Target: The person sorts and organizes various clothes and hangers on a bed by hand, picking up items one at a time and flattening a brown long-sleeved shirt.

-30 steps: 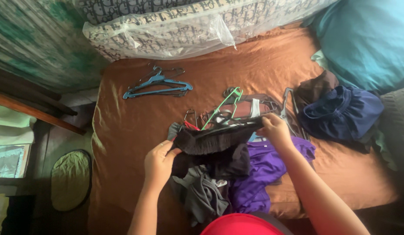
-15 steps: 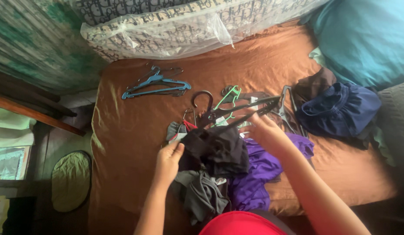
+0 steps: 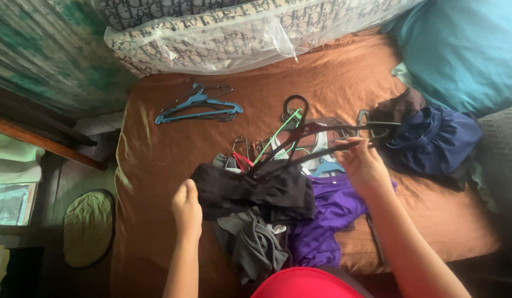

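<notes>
1. I am watching a black garment (image 3: 250, 190) lying stretched across the heap of clothes at the near middle of the bed (image 3: 156, 149), with its left end gathered in my left hand (image 3: 187, 209), whose fingers are closing tight on the cloth
2. My right hand (image 3: 366, 165) is gripping the lower bar of a black hanger (image 3: 322, 138), fingers curled around it, and the hanger is tilting up off the bed with its hook pointing toward the pillow
3. The hanger's near end is touching or dipping into the black garment; I cannot tell which
4. The two hands are working well apart, one at each end of the garment and hanger
5. A purple garment (image 3: 327, 215) and a grey garment (image 3: 256, 245) are lying just under and beside the black one
6. A green hanger (image 3: 278, 132) and other loose hangers are resting behind the black one, and blue hangers (image 3: 198, 107) are lying farther back on the left
7. A navy garment (image 3: 432, 138) is sitting bunched to the right, near a teal pillow (image 3: 465, 49)
8. A patterned pillow in clear plastic (image 3: 212, 38) is lying along the head of the bed
</notes>
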